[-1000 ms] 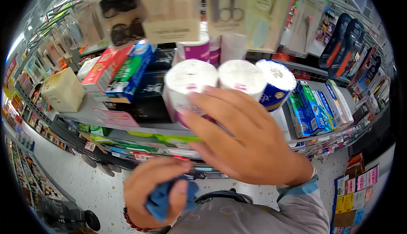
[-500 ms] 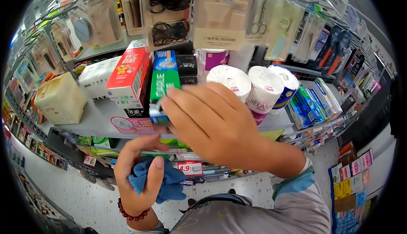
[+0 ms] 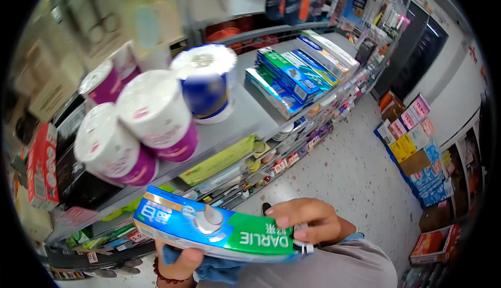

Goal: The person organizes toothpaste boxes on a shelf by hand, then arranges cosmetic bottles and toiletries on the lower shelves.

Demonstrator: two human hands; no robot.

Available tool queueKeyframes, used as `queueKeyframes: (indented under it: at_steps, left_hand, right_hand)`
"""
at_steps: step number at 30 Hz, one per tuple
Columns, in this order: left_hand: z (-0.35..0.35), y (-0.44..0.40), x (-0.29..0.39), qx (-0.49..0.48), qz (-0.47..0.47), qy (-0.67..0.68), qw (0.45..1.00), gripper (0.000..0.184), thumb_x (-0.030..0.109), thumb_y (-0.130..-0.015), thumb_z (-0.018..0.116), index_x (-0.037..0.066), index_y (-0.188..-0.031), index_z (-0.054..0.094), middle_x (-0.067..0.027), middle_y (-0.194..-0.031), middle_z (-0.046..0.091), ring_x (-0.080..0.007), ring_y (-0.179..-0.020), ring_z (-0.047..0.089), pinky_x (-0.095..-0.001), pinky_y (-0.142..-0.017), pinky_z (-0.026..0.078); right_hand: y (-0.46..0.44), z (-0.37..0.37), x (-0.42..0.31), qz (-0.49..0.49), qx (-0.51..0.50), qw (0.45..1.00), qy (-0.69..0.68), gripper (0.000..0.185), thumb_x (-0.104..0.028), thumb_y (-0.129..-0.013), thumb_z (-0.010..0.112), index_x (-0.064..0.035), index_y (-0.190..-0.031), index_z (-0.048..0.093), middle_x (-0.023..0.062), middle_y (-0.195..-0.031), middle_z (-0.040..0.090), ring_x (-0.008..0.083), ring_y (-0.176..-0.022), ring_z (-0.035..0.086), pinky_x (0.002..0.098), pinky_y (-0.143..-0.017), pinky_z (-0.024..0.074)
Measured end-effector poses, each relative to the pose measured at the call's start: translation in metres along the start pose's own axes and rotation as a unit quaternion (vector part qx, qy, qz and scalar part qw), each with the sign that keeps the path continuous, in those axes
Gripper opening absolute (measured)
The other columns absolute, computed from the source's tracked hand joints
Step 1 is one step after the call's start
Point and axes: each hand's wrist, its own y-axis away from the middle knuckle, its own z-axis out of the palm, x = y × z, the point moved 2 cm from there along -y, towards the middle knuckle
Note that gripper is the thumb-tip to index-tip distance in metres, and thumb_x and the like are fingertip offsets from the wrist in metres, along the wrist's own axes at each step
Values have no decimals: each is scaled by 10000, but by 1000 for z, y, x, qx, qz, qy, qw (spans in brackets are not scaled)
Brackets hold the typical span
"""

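Observation:
A green and blue DARLIE toothpaste box (image 3: 224, 228) lies across my two hands in front of my body. My right hand (image 3: 308, 220) grips its right end, fingers over the top. Under the left part of the box is my left hand (image 3: 182, 264), its thumb at the box's lower edge. That hand also keeps hold of a blue cloth (image 3: 219, 270), partly hidden beneath the box. A beaded bracelet (image 3: 175, 282) shows at the left wrist.
White and purple paper rolls (image 3: 156, 116) and a blue roll (image 3: 206, 84) stand on the grey shelf (image 3: 250, 126). Several toothpaste boxes (image 3: 292, 79) are stacked farther right. A red box (image 3: 43, 168) stands at the left. Stacked cartons (image 3: 412, 152) rest on the speckled floor.
The toothpaste box has left the shelf beside the red box and is now in my hands. My view has turned right, toward the stacked toothpaste boxes.

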Motion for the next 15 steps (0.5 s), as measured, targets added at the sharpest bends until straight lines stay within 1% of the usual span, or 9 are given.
queueKeyframes:
  at_steps: [2,5,6,8,9,11,12,14,15]
  left_hand:
    - [14,-8,-18,-22,-27,-23,999,902,363,-783,949,-70,-1442,511,-176,-1327,663,-268,-1182,674,-412,-1046,525]
    - [67,-47,-20,-138,74,-130,979,803,282,-848,874,-86,-1462,508,-226,-1404,639,-265,-1273,636,-394,-1082,500]
    - [84,-61,-20,-190,112,-150,964,755,252,-887,834,-92,-1474,506,-244,-1434,628,-264,-1304,622,-387,-1096,491]
    - [104,-76,-29,-206,67,-110,970,651,210,-943,741,-65,-1489,515,-266,-1463,603,-301,-1315,626,-390,-1107,495]
    - [113,-82,-34,-211,45,-89,972,603,189,-971,695,-51,-1497,520,-277,-1478,590,-319,-1320,628,-392,-1112,497]
    - [129,-90,-47,-217,3,-47,975,519,146,-1027,602,-23,-1512,529,-299,-1508,565,-357,-1331,632,-395,-1123,501]
    - [134,-93,-56,-223,16,-68,972,459,139,-1042,592,18,-1482,546,-321,-1489,570,-380,-1269,662,-400,-1061,533]
    - [137,-99,-81,-230,176,-229,930,352,125,-1072,571,99,-1424,580,-364,-1453,579,-427,-1147,721,-410,-936,598]
    - [137,-100,-90,-215,234,-284,905,310,117,-1087,561,140,-1394,597,-385,-1435,583,-450,-1086,750,-415,-874,630]
  right_hand:
    - [43,-8,14,80,41,996,-8,415,111,-890,705,15,-1281,606,357,-1465,548,472,-1195,694,569,-1024,567]
    - [51,-38,19,185,230,955,-29,762,47,-844,799,-74,-1490,413,275,-1656,328,350,-1380,588,445,-1138,493]
    - [58,-55,19,249,217,941,78,800,35,-881,768,-73,-1551,346,259,-1642,352,332,-1391,572,461,-1148,483]
    - [77,-64,30,278,305,907,-82,780,-56,-981,707,-64,-1617,254,249,-1591,428,324,-1338,614,478,-1130,495]
    - [80,-71,33,282,304,906,-86,780,-56,-981,707,-64,-1617,254,249,-1591,428,324,-1338,614,478,-1130,495]
    - [85,-81,39,247,301,839,-381,752,-139,-1068,623,-65,-1657,161,235,-1515,526,303,-1284,649,484,-1099,511]
    - [82,-87,40,250,300,836,-386,752,-139,-1068,623,-65,-1657,161,235,-1515,526,303,-1284,649,484,-1099,511]
    - [63,-102,39,302,307,837,-338,680,-192,-1116,554,-64,-1656,162,214,-1451,598,286,-1241,669,478,-1049,535]
    - [50,-109,41,318,323,819,-351,696,-141,-1103,575,-69,-1657,159,203,-1439,616,263,-1232,666,451,-1016,550]
